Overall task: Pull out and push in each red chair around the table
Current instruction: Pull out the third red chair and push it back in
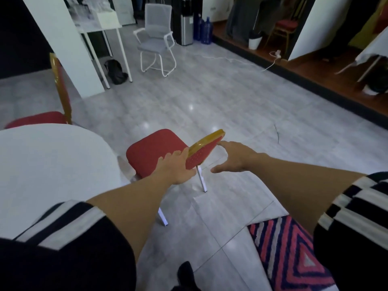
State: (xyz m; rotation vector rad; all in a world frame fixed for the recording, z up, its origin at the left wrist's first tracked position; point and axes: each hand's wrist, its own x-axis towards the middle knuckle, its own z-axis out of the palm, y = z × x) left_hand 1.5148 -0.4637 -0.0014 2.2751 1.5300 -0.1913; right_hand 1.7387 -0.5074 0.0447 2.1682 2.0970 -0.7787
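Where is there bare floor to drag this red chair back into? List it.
Free: the grey tiles right of the near red chair, out to the striped rug and the white cable. Crowded: the white table presses on the left, with a second red chair behind it; the grey office chair stands farther off.

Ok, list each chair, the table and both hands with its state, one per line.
Near red chair: pulled out from the table.
Far red chair: seat partly under the table.
White table: bare top.
Left hand: gripping the near chair's backrest.
Right hand: open, fingers touching the backrest's top.

Red chair (155, 151); white table (52, 162); zigzag-striped rug (289, 253)
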